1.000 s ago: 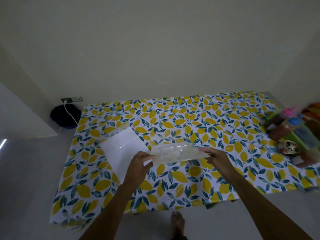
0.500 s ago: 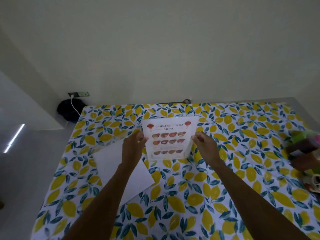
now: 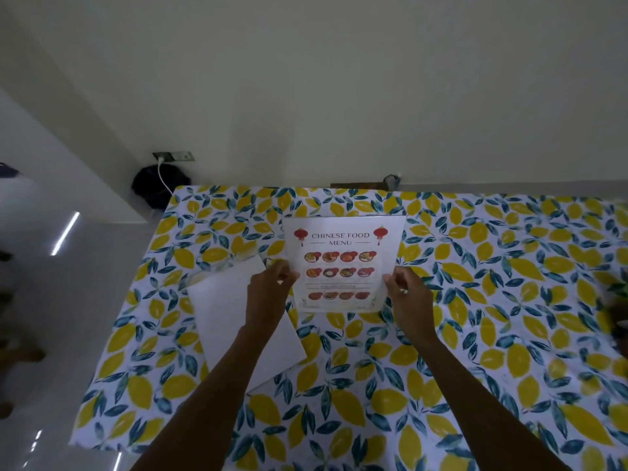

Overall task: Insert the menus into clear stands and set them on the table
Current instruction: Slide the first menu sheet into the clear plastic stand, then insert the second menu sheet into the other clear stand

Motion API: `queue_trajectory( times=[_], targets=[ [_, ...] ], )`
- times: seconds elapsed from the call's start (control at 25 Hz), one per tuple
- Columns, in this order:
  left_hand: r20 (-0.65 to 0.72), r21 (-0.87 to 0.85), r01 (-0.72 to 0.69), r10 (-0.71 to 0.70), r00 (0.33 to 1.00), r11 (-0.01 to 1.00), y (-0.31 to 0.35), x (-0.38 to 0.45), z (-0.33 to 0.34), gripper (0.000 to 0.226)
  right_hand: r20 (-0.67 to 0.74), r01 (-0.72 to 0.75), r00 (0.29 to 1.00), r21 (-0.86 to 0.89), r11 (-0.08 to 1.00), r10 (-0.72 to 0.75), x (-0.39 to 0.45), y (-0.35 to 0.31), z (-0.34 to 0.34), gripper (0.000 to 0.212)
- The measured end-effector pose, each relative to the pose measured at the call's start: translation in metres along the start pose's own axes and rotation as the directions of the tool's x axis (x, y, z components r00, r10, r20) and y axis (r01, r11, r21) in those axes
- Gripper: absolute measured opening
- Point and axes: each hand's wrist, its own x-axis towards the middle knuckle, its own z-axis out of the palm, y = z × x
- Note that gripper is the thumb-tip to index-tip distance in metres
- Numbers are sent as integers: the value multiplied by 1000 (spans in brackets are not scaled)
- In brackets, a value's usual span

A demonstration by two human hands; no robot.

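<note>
A clear stand with a "Chinese Food Menu" sheet [image 3: 343,263] inside it stands upright near the middle of the table, its printed face toward me. My left hand [image 3: 268,290] pinches its left edge and my right hand [image 3: 406,294] pinches its right edge, both about halfway up. A blank white sheet [image 3: 234,321] lies flat on the lemon-print tablecloth [image 3: 492,300] to the left, partly under my left forearm.
The table's far edge meets a pale wall. A dark bag [image 3: 159,188] with a white cable plugged into a socket [image 3: 173,156] sits on the floor at the back left. Something dark shows at the right edge of the table [image 3: 620,317].
The stand went from lying flat in my hands to upright with the menu facing me, farther back on the table. My view has moved closer and the items at the right have left the frame.
</note>
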Motion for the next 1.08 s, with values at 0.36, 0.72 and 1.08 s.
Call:
queue_trajectory(
  times=[0.36,0.72,1.08],
  targets=[
    [167,138,-39,16,986,990,-25,-20,2,35,-48,-341,940,-127,931,338,-23,-3,24,46],
    [245,187,172,-216,945,967,-166,-76,-75,52,213,-279,912,-302,912,350,-112,-55,140,45],
    [363,67,269,-275,891,961,-229,-76,-97,56,257,-138,897,-610,780,359,-135,-80,232,58]
  ],
)
